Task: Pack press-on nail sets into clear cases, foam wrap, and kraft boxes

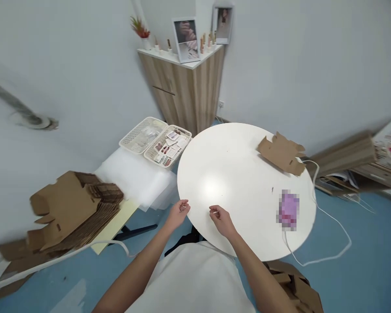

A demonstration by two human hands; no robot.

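Observation:
My left hand [179, 214] hovers by the near left edge of the round white table [241, 148]. Its fingers are loosely bent and apart, and nothing shows in them. To its right, over the near part of the tabletop, is my right hand [222, 221], also half curled with no object visible in it. On the table's far right side lies an unfolded brown cardboard box [282, 153]. Closer on the right, a pixelated purple thing [289, 209] rests near the edge. A small dark speck [273, 189] lies between these two.
To the left are a stack of flattened cardboard boxes [68, 208], translucent plastic sheets [140, 176] and two white baskets [167, 145], one holding printed cards. A wooden cabinet [179, 91] stands in the corner. A white cable [340, 226] loops off the table's right side; more cardboard [293, 284] sits below.

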